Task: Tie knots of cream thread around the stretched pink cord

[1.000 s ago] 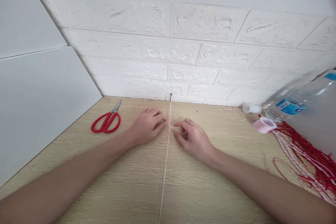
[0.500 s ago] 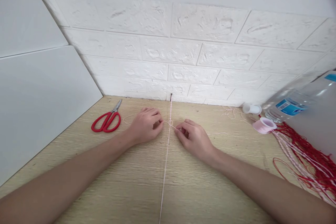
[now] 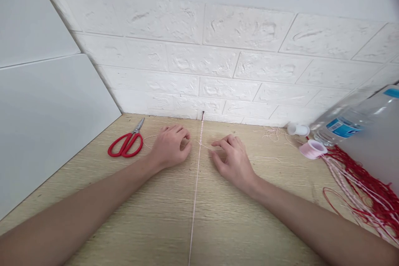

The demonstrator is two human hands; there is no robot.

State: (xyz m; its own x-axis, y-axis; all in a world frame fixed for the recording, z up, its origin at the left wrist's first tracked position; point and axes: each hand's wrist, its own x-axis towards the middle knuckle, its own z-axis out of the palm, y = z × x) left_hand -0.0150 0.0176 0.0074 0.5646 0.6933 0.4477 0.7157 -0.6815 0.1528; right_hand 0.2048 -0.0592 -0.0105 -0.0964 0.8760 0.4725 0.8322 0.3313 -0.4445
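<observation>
A pale pink cord [image 3: 195, 199] runs taut down the middle of the wooden table. Its far part is a knotted braid [image 3: 201, 129] fixed at the foot of the wall. A thin thread [image 3: 205, 146] crosses the cord just below the braid and leads out to both sides. Left of the cord, my left hand [image 3: 172, 145] is curled with thumb and fingertips closed on the thread, which loops out behind it. On the right, my right hand [image 3: 233, 160] has its thumb and index finger apart, with the thread passing near them and its tail lying beyond.
Red-handled scissors [image 3: 126, 143] lie left of my left hand. At the right are a pink thread spool [image 3: 312, 149], a white spool [image 3: 298, 129], a clear bottle [image 3: 341, 128] and a heap of red cords [image 3: 372, 183]. A white brick-patterned wall [image 3: 218, 60] closes off the back.
The small loop at the cord has drawn tight against the braid. My right hand's thumb and index finger have parted, and the thread's tail reaches farther right.
</observation>
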